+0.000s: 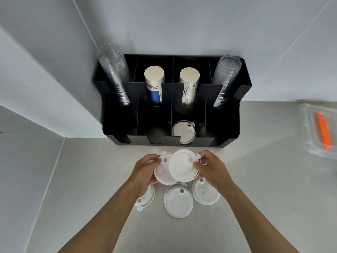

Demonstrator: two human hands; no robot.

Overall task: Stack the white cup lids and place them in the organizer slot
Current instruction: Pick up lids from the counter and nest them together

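My left hand (145, 170) grips a white cup lid (161, 175) by its left edge. My right hand (209, 168) holds a second white lid (182, 166) that overlaps the first from the right, both just above the counter. Three more white lids lie on the counter below: one in the middle (178, 202), one on the right (205, 192), one on the left (145, 197) partly under my left wrist. The black organizer (228, 125) stands against the wall. Its third front slot holds a short stack of white lids (183, 132).
The organizer's back slots hold two stacks of clear cups (114, 73) (226, 79) and two stacks of paper cups (154, 83) (188, 84). A clear plastic box (310, 143) with an orange item (323, 132) sits at the right edge. A wall corner juts in at the left.
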